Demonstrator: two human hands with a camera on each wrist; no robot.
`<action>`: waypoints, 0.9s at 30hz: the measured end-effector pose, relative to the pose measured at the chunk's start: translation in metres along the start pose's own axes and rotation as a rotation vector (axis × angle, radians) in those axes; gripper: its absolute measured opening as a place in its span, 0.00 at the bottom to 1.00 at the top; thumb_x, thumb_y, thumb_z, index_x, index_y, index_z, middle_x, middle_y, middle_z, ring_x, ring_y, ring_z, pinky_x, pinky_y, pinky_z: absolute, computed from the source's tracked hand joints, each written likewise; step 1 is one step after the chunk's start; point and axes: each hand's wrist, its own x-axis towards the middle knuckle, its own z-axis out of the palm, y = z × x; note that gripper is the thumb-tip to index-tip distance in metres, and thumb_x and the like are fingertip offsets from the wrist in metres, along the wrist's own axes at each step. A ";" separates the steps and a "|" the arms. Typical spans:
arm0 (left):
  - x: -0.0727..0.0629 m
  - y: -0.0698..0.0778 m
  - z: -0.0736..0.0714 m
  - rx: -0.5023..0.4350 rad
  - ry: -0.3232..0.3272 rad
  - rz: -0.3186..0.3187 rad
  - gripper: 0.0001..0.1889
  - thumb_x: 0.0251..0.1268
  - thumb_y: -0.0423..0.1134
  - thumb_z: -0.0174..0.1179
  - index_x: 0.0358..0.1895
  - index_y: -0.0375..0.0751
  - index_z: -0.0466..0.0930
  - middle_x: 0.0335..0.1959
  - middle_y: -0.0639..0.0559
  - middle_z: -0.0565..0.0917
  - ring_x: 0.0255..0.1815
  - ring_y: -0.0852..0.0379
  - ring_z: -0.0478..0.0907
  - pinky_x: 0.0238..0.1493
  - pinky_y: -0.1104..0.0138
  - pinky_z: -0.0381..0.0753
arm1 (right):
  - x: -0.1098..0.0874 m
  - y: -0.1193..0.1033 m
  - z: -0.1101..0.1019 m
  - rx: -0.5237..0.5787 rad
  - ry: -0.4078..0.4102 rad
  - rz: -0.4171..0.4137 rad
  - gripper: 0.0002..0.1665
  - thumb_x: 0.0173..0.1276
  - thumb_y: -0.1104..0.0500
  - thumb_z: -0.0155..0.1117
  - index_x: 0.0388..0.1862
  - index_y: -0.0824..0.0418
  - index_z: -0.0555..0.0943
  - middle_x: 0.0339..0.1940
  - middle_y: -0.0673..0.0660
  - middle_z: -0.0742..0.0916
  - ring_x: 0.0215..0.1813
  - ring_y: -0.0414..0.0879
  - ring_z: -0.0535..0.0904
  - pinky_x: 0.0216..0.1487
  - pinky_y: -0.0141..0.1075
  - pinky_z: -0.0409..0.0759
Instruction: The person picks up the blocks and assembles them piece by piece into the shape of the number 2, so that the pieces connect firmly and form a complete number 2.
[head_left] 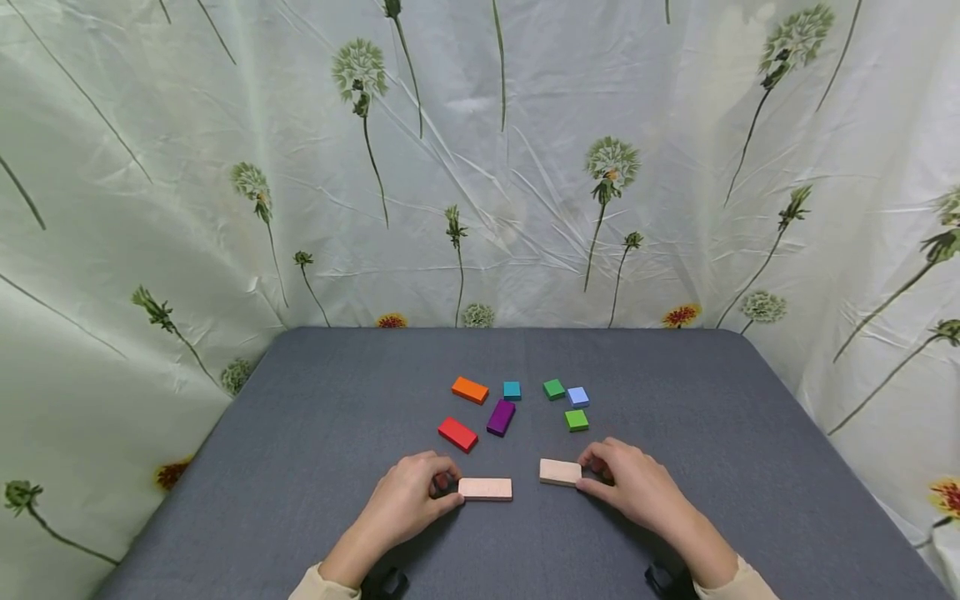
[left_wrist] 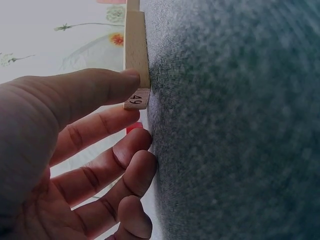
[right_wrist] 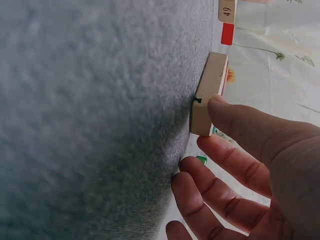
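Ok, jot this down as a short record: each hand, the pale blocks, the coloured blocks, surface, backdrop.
Left hand: holds one end of a pale wooden block
Right hand: holds one end of another pale block
Pale blocks: apart
Coloured blocks: orange, red, purple, teal, green, light blue, lime
Surface: grey table
Backdrop: white flower-print sheet

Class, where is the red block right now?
In the head view, the red block lies left of centre, just left of the purple block and a little beyond the left hand.
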 end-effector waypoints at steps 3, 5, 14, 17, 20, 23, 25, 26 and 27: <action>-0.001 0.000 0.001 -0.009 0.012 0.016 0.11 0.58 0.44 0.82 0.40 0.53 0.90 0.31 0.62 0.79 0.29 0.68 0.71 0.29 0.68 0.71 | -0.003 0.000 0.000 0.004 -0.005 0.006 0.12 0.64 0.50 0.83 0.42 0.46 0.87 0.35 0.44 0.83 0.36 0.39 0.76 0.37 0.41 0.77; -0.002 0.000 0.001 -0.015 0.020 0.026 0.11 0.58 0.44 0.82 0.40 0.53 0.90 0.30 0.62 0.79 0.28 0.68 0.71 0.29 0.68 0.71 | -0.006 0.001 0.001 0.007 -0.004 0.000 0.12 0.64 0.49 0.83 0.41 0.46 0.87 0.35 0.44 0.83 0.36 0.38 0.77 0.37 0.41 0.76; -0.002 0.001 0.001 -0.020 0.010 0.035 0.10 0.58 0.44 0.82 0.40 0.53 0.90 0.30 0.61 0.79 0.29 0.68 0.71 0.30 0.68 0.70 | -0.013 0.000 0.003 0.007 0.012 -0.006 0.12 0.62 0.49 0.84 0.40 0.44 0.87 0.34 0.42 0.82 0.36 0.37 0.76 0.37 0.40 0.76; -0.002 0.001 0.001 -0.019 0.004 0.030 0.11 0.58 0.44 0.82 0.40 0.53 0.90 0.30 0.61 0.79 0.29 0.68 0.71 0.30 0.68 0.71 | -0.012 -0.001 0.003 -0.001 0.012 -0.001 0.12 0.63 0.49 0.84 0.40 0.44 0.87 0.34 0.42 0.82 0.37 0.37 0.76 0.38 0.41 0.77; -0.002 0.002 0.001 -0.016 -0.011 0.020 0.10 0.58 0.44 0.82 0.40 0.52 0.90 0.30 0.61 0.79 0.29 0.68 0.71 0.30 0.68 0.71 | -0.012 -0.001 0.004 -0.001 0.008 0.004 0.12 0.63 0.49 0.83 0.40 0.44 0.87 0.35 0.42 0.82 0.38 0.37 0.77 0.39 0.42 0.77; -0.001 0.002 0.000 -0.016 -0.022 0.013 0.10 0.58 0.44 0.81 0.40 0.53 0.90 0.31 0.61 0.80 0.29 0.68 0.72 0.30 0.68 0.72 | -0.013 -0.001 0.004 0.002 0.010 0.004 0.12 0.63 0.49 0.84 0.39 0.43 0.86 0.35 0.42 0.82 0.38 0.37 0.76 0.39 0.41 0.77; -0.001 0.002 0.000 -0.019 -0.024 0.012 0.11 0.58 0.44 0.82 0.41 0.53 0.90 0.31 0.61 0.80 0.29 0.68 0.72 0.30 0.68 0.72 | -0.013 -0.001 0.004 0.005 0.012 0.001 0.12 0.63 0.49 0.84 0.39 0.43 0.86 0.35 0.42 0.82 0.38 0.36 0.76 0.39 0.41 0.77; -0.001 0.002 0.000 -0.020 -0.025 0.012 0.11 0.58 0.44 0.82 0.41 0.53 0.90 0.31 0.61 0.80 0.30 0.68 0.72 0.30 0.68 0.72 | -0.014 -0.001 0.004 0.004 0.014 -0.001 0.12 0.63 0.49 0.84 0.39 0.43 0.86 0.35 0.41 0.82 0.38 0.36 0.76 0.39 0.41 0.77; -0.001 0.002 0.000 -0.021 -0.025 0.013 0.11 0.58 0.44 0.82 0.41 0.53 0.90 0.31 0.61 0.80 0.30 0.68 0.72 0.30 0.68 0.72 | -0.014 -0.001 0.004 0.005 0.015 -0.003 0.12 0.63 0.49 0.83 0.39 0.43 0.86 0.35 0.41 0.82 0.38 0.36 0.76 0.39 0.41 0.77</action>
